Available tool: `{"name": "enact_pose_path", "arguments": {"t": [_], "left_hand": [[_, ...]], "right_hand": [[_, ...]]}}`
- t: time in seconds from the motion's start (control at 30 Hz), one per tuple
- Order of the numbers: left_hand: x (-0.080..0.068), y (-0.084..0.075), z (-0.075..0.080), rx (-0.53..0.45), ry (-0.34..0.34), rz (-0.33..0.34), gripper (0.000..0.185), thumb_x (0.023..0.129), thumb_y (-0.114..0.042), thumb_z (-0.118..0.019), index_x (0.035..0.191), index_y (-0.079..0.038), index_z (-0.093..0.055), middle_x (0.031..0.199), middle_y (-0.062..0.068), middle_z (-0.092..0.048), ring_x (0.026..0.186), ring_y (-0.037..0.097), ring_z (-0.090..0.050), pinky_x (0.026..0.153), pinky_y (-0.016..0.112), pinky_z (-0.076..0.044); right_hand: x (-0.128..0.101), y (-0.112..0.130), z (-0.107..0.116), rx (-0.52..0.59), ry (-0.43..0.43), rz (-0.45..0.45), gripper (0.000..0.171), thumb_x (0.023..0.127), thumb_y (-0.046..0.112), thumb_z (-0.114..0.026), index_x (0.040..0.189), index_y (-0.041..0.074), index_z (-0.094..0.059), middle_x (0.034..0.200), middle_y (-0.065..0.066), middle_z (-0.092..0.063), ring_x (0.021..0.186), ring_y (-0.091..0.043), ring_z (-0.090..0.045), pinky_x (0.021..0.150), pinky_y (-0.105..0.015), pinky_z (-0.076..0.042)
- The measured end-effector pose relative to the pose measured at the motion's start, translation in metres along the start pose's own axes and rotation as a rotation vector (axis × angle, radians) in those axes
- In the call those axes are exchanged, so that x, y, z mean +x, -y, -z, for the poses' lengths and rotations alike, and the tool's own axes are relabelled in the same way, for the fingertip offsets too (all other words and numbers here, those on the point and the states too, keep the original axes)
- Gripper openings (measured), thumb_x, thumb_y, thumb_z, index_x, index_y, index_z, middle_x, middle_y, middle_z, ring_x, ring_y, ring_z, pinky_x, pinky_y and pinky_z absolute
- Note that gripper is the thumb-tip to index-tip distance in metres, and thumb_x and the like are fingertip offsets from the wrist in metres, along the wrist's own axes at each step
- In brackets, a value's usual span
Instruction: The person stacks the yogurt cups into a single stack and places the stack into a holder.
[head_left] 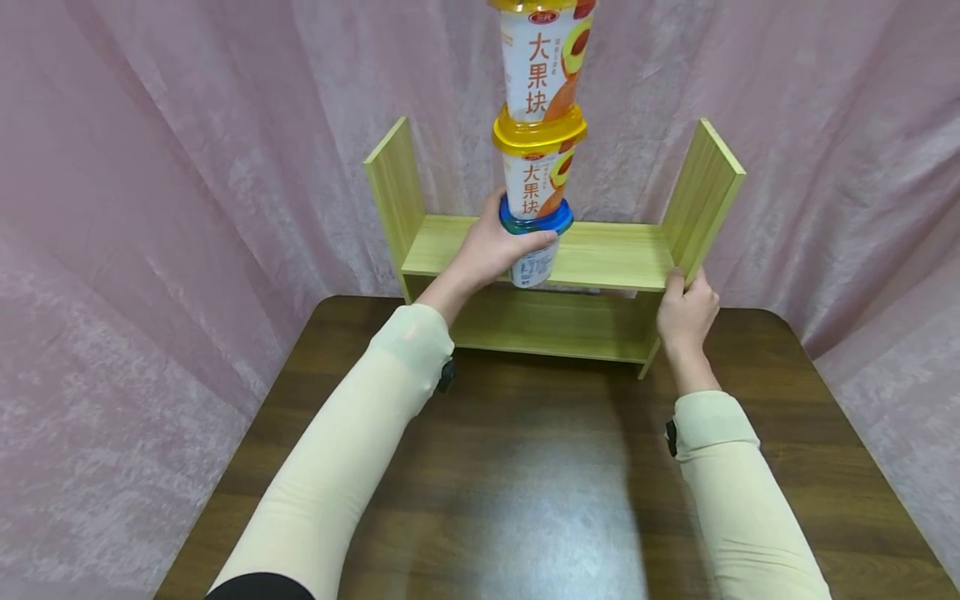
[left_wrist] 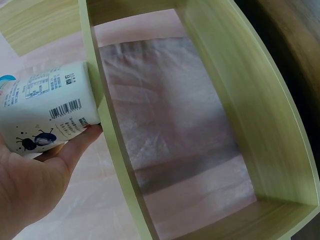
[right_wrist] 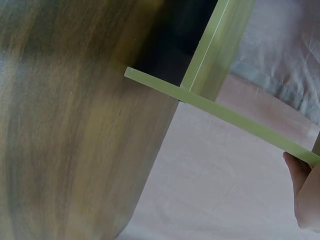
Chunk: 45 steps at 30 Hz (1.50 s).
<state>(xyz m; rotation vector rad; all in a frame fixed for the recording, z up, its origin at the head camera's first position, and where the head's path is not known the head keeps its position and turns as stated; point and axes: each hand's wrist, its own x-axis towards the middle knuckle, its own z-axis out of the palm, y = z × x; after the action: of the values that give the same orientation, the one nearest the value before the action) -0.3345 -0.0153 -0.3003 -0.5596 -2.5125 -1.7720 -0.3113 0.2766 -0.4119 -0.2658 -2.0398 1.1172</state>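
Note:
My left hand (head_left: 495, 248) grips the lowest of a stack of yogurt cups, a white cup (head_left: 534, 267) with a blue lid. On top of it stand two white cups with yellow lids, the middle cup (head_left: 531, 183) and the upper cup (head_left: 542, 71), whose top reaches the head view's edge. In the left wrist view, the held cup's base (left_wrist: 92, 95) is at the front edge of the small wooden shelf's upper board (left_wrist: 107, 115); whether they touch I cannot tell. My right hand (head_left: 687, 315) holds the front edge of the shelf's right side panel (head_left: 705, 200).
The shelf's lower board (head_left: 555, 325) runs beneath the upper one, and its left side panel (head_left: 397, 192) rises at the left. Under it is a dark wooden table (head_left: 510, 467) with rounded back corners. Pink curtains (head_left: 187, 167) hang behind and at both sides.

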Motion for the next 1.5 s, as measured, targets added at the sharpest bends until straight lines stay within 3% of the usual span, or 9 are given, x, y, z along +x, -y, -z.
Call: {"name": "enact_pose_path", "arguments": {"t": [0.4,0.77,1.03,1.5], "left_hand": [[0.020,0.006,-0.008,-0.023,-0.018,-0.050,0.095,0.083,-0.043,-0.084,0.155,-0.023,-0.027,0.144,-0.002,-0.048,0.124,0.016,-0.054,0.105,0.041,-0.044],[0.029,0.000,-0.010,-0.004,-0.010,0.039,0.104,0.082,-0.049,-0.082,0.159,-0.026,-0.016,0.149,0.000,-0.042,0.128,0.018,-0.050,0.108,0.044,-0.042],[0.036,-0.001,-0.011,-0.032,-0.017,0.057,0.107,0.082,-0.045,-0.083,0.157,-0.026,-0.010,0.148,0.003,-0.040,0.129,0.020,-0.049,0.109,0.043,-0.041],[0.034,-0.005,-0.013,-0.052,-0.037,0.078,0.105,0.082,-0.044,-0.084,0.158,-0.025,-0.014,0.148,0.002,-0.041,0.131,0.021,-0.048,0.108,0.043,-0.042]], "right_hand": [[0.001,-0.006,-0.005,-0.015,-0.011,-0.010,0.034,0.101,0.028,-0.046,0.100,-0.002,-0.063,0.098,-0.033,-0.067,0.094,-0.055,-0.059,0.086,-0.061,-0.044],[0.002,-0.006,-0.007,-0.008,-0.005,-0.015,0.034,0.102,0.028,-0.048,0.098,-0.002,-0.062,0.091,-0.032,-0.065,0.088,-0.052,-0.057,0.083,-0.060,-0.044],[0.004,-0.007,-0.007,-0.006,-0.015,0.002,0.033,0.101,0.027,-0.048,0.098,-0.002,-0.062,0.089,-0.032,-0.065,0.085,-0.052,-0.057,0.081,-0.060,-0.045],[0.007,-0.007,-0.008,-0.009,-0.013,0.003,0.032,0.101,0.027,-0.049,0.096,-0.002,-0.061,0.092,-0.032,-0.065,0.087,-0.053,-0.057,0.082,-0.060,-0.044]]}}
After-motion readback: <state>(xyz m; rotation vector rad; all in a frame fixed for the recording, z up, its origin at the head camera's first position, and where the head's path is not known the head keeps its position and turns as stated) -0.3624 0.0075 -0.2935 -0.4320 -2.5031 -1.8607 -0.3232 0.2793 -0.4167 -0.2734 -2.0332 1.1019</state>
